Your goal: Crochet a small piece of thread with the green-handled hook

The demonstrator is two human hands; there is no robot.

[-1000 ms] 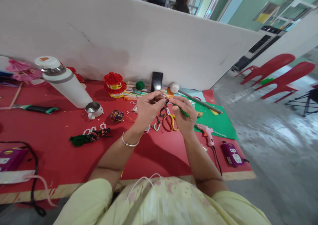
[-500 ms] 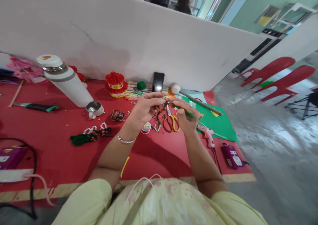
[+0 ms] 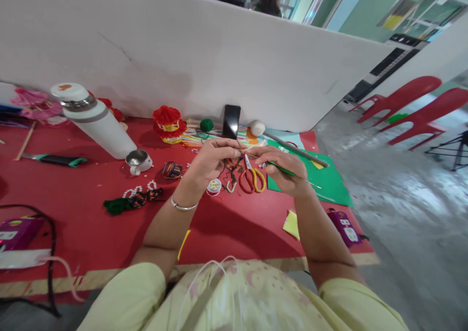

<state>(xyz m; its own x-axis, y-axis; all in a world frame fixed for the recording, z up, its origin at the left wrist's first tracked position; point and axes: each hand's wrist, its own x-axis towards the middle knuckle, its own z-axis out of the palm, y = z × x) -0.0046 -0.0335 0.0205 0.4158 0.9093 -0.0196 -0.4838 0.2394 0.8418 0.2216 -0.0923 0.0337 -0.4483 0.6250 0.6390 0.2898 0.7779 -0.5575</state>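
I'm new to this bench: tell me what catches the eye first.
Two hands meet mid-table: the left hand pinches thin threads, the right hand grips a green stick. Orange-handled scissors lie just beneath them on the red table. A white flask leans at far left.

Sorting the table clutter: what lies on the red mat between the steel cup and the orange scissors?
In the head view, between the steel cup and orange scissors lie a multicoloured yarn ball and a small thread spool.

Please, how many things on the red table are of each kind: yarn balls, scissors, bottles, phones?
Yarn balls: 2, one green, one multicoloured
Scissors: 1
Bottle: 1
Phone: 1
Total: 5
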